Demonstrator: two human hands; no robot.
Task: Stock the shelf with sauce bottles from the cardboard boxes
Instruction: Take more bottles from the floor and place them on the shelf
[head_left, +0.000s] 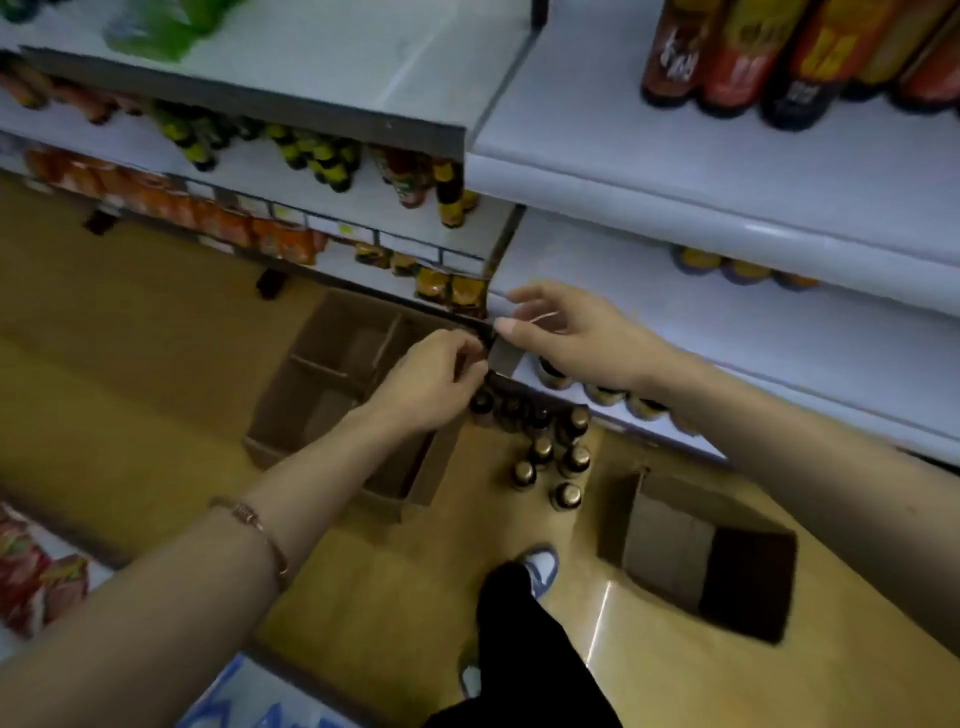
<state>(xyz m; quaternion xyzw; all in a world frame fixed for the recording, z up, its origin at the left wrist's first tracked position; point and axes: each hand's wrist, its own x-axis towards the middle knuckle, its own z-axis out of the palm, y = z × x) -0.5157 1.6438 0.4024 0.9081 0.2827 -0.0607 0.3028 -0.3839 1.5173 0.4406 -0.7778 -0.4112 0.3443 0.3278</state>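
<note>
Several dark sauce bottles (550, 452) with gold caps stand on the floor below the shelf corner. More bottles (602, 392) stand on the white lower shelf (779, 353) to the right. My left hand (436, 379) is at that corner, its fingers curled round a small dark object (485, 345) that is too blurred to identify. My right hand (566, 332) hovers just right of it, fingers spread and relaxed, its thumb tip near a grey shelf end piece (503, 357). A cardboard box (332, 374) with dividers lies open on the floor under my left forearm.
A second open cardboard box (696, 545) sits on the floor at the right. My leg and shoe (535, 582) stand between the boxes. Upper shelves hold tall red-labelled bottles (779, 52), green-capped bottles (311, 150) and orange packets (208, 213). Snack packets (31, 577) lie at the lower left.
</note>
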